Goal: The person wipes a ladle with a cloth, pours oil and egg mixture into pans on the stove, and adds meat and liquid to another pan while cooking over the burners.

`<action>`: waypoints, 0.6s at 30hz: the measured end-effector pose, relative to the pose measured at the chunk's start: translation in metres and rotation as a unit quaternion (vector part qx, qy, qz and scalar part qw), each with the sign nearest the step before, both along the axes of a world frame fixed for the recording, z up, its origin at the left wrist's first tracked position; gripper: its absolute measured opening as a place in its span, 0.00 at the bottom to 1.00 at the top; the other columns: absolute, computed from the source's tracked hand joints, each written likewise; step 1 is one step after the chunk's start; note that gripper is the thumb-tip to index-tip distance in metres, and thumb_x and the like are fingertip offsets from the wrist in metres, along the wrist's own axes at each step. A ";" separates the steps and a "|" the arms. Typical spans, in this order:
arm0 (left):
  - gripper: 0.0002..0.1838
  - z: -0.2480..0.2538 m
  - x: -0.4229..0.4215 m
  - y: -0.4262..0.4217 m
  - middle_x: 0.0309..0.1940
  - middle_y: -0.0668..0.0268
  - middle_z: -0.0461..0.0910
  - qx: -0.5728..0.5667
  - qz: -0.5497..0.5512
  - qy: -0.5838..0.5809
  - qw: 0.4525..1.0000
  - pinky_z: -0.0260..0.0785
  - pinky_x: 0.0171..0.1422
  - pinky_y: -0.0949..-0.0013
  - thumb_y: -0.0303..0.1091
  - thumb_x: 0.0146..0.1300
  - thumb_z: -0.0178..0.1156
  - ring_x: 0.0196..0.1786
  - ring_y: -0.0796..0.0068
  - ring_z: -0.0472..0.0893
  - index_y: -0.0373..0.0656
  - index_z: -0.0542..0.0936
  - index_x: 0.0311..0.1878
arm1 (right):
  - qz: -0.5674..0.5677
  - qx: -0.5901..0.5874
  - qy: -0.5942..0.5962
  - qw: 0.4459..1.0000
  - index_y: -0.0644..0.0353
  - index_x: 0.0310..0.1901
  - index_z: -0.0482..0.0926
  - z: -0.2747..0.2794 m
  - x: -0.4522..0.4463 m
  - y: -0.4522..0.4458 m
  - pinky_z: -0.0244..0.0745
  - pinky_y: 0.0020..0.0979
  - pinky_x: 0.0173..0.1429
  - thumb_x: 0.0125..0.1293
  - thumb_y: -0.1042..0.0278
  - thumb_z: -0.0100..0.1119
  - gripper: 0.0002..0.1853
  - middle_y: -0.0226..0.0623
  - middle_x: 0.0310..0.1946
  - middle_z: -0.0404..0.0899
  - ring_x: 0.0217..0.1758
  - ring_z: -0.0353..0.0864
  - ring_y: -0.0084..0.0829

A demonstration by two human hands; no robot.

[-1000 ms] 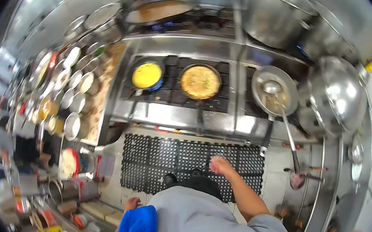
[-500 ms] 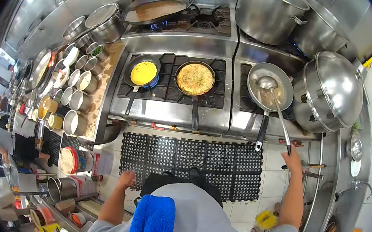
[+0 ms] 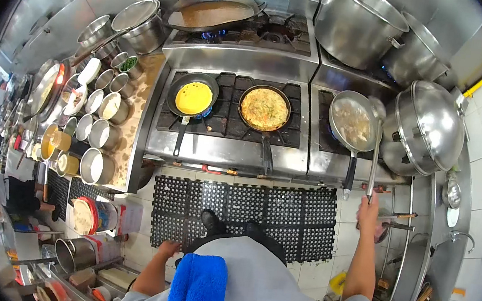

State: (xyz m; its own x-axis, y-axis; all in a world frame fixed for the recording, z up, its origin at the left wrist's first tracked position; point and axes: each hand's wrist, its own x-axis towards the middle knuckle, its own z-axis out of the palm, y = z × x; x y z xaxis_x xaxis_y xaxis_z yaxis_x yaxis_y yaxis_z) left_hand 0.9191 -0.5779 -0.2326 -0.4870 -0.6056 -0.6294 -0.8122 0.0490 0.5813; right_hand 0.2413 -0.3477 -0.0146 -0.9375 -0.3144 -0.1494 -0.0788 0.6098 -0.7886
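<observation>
My right hand (image 3: 368, 209) is closed around the end of a long-handled ladle (image 3: 374, 160), its bowl at the right rim of a grey frying pan (image 3: 348, 118). Pale pieces in liquid lie in that pan. Its dark handle points toward me, untouched. My left hand (image 3: 168, 249) hangs low near my side, fingers loosely apart, with nothing visible in it. On the middle burners, one black pan (image 3: 174, 99) has a yellow egg layer (image 3: 193, 98); another black pan (image 3: 267, 147) holds a browned omelette (image 3: 264, 109).
A wide wok (image 3: 212, 10) of brown liquid and large stockpots (image 3: 359, 27) stand behind. A domed steel pot (image 3: 424, 130) sits close right of the ladle. Several steel containers (image 3: 99, 133) fill the left counter. A black mat (image 3: 247, 202) covers the floor.
The ladle has moved from inside the grey pan to its right rim, turning more upright. My left hand has dropped toward my body. The camera view has shifted slightly.
</observation>
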 end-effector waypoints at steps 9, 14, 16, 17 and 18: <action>0.14 -0.036 0.097 -0.059 0.26 0.67 0.79 -0.130 0.010 -0.004 0.991 0.68 0.21 0.72 0.39 0.57 0.56 0.23 0.75 0.79 0.42 0.77 0.44 | 0.075 -0.405 -0.280 0.867 0.55 0.54 0.70 0.109 0.152 -0.164 0.50 0.21 0.09 0.69 0.56 0.45 0.17 0.22 0.16 0.60 0.07 0.52 0.15; 0.11 0.028 0.065 -0.113 0.21 0.69 0.74 0.146 0.435 0.095 0.883 0.65 0.17 0.74 0.38 0.59 0.55 0.21 0.77 0.77 0.39 0.76 0.36 | 0.192 -0.343 -0.248 0.885 0.57 0.48 0.69 0.159 0.162 -0.317 0.57 0.23 0.11 0.65 0.62 0.51 0.13 0.25 0.18 0.65 0.09 0.60 0.17; 0.11 0.034 0.063 -0.125 0.22 0.68 0.74 0.131 0.435 0.118 0.883 0.64 0.16 0.75 0.39 0.60 0.54 0.20 0.77 0.76 0.40 0.75 0.35 | 0.267 -0.329 -0.193 0.885 0.58 0.48 0.68 0.168 0.155 -0.380 0.59 0.23 0.12 0.64 0.63 0.52 0.14 0.25 0.17 0.65 0.10 0.62 0.18; 0.11 0.034 0.064 -0.125 0.21 0.68 0.74 0.123 0.459 0.141 0.868 0.63 0.15 0.74 0.39 0.59 0.54 0.20 0.77 0.76 0.40 0.76 0.33 | 0.275 -0.311 -0.194 0.889 0.58 0.47 0.68 0.176 0.155 -0.406 0.61 0.24 0.13 0.64 0.63 0.52 0.13 0.25 0.17 0.65 0.11 0.63 0.18; 0.11 0.033 0.065 -0.125 0.20 0.68 0.74 0.114 0.482 0.165 0.853 0.63 0.15 0.73 0.39 0.59 0.54 0.19 0.76 0.75 0.41 0.76 0.32 | 0.279 -0.264 -0.200 0.901 0.58 0.48 0.68 0.180 0.151 -0.430 0.63 0.25 0.15 0.64 0.64 0.52 0.14 0.25 0.18 0.65 0.12 0.64 0.18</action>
State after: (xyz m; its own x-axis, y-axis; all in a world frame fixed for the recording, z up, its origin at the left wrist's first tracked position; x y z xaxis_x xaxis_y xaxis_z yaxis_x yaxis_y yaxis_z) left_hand 0.9839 -0.7026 -0.1993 -0.0045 -0.7046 -0.7096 -0.2016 -0.6944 0.6907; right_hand 0.3927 -0.7781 0.1657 -0.5159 -0.8464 -0.1319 0.0984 0.0944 -0.9907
